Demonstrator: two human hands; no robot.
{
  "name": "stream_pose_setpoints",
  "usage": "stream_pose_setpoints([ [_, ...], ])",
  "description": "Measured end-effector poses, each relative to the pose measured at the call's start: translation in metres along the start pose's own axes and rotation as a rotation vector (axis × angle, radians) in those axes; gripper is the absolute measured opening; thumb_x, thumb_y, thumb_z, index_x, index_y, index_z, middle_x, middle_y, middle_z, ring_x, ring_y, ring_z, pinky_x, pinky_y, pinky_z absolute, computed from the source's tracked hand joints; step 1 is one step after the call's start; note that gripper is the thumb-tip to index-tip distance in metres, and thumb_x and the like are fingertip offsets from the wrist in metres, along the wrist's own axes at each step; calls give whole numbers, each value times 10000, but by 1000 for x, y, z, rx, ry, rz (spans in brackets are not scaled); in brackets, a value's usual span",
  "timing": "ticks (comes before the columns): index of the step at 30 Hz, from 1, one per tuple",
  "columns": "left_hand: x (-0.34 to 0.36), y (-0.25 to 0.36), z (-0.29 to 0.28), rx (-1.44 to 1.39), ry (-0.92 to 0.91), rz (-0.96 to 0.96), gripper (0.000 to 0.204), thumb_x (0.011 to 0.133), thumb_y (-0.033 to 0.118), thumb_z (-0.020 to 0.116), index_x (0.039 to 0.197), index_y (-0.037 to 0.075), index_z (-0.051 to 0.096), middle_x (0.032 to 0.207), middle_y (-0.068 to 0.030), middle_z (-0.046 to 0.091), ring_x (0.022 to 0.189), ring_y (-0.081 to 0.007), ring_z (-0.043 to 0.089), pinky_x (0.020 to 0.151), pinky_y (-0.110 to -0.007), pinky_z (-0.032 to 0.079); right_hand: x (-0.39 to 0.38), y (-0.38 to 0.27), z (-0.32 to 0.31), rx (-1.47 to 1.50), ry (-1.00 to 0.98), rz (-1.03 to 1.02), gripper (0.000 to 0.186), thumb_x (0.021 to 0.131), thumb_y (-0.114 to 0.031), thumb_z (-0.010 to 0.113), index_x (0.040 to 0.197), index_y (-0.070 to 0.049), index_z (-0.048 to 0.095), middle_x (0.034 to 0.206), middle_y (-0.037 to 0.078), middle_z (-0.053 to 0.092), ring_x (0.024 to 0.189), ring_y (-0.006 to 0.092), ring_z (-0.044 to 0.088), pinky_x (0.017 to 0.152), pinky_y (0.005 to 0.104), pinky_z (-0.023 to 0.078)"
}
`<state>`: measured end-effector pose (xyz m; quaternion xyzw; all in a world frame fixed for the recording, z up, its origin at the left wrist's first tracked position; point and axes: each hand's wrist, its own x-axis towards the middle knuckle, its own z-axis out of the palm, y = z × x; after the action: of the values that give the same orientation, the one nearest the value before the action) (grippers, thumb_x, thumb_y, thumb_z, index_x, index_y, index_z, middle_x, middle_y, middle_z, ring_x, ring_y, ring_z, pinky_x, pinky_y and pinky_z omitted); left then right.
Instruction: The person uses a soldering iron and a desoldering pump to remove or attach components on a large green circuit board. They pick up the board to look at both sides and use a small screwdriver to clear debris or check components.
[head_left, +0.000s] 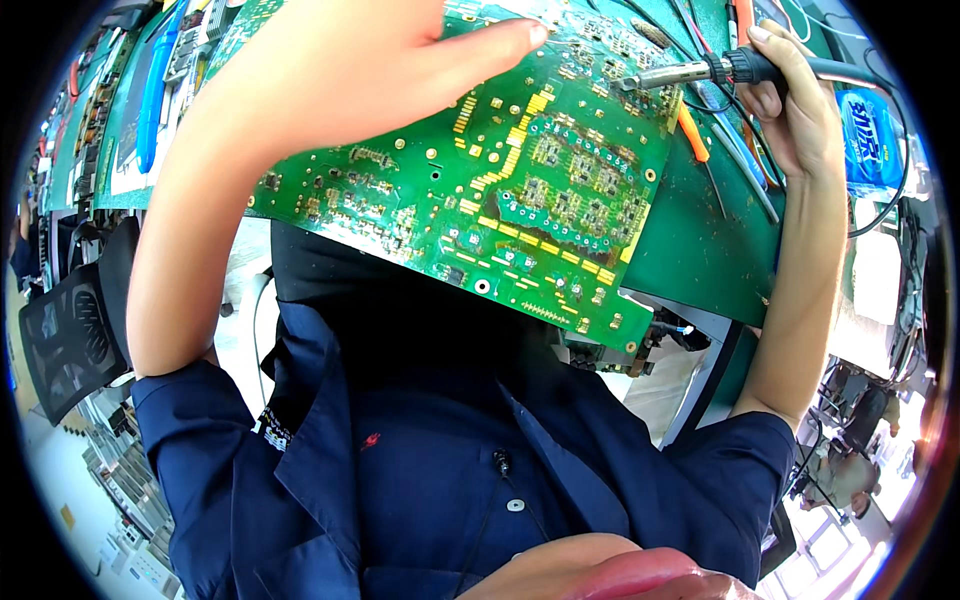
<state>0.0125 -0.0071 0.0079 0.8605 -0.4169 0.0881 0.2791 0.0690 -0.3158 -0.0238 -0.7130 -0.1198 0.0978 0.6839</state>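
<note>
A large green circuit board (540,230), packed with small components and gold pads, lies at an angle across the mat, overhanging its front edge. My left hand (330,70) is over its upper left part, thumb stretched toward the top middle; the other fingertips are out of the frame. My right hand (790,110) grips the dark handle of a soldering iron (740,67), whose metal tip reaches the board's upper right. Just below that tool lie an orange-handled screwdriver (695,140) and some metal tools (745,160).
A green mat (700,250) extends under the board. A blue packet (865,140) and cables are at the right. Circuit boards and a blue tool (152,100) lie at the left, near a black mesh chair (75,320). People (850,470) are in the lower right background.
</note>
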Motion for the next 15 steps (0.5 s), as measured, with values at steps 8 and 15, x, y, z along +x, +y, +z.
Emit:
stream_pose_setpoints([
  [8,-60,3,-38,252,248,-8,283,794,57,576,1068,-11,554,988,-119,588,940,-213,573,843,-334,450,0,3,-2,55,-31,-4,227,900,-176,581,1004,23,621,590,-30,442,498,47,360,496,203,287],
  [15,-134,-46,-104,368,469,-550,210,826,9,532,1034,-1,559,926,-110,600,897,-197,582,805,-307,454,-3,-4,3,61,111,26,104,911,-158,573,879,-62,553,545,-66,408,429,11,331,434,174,267],
])
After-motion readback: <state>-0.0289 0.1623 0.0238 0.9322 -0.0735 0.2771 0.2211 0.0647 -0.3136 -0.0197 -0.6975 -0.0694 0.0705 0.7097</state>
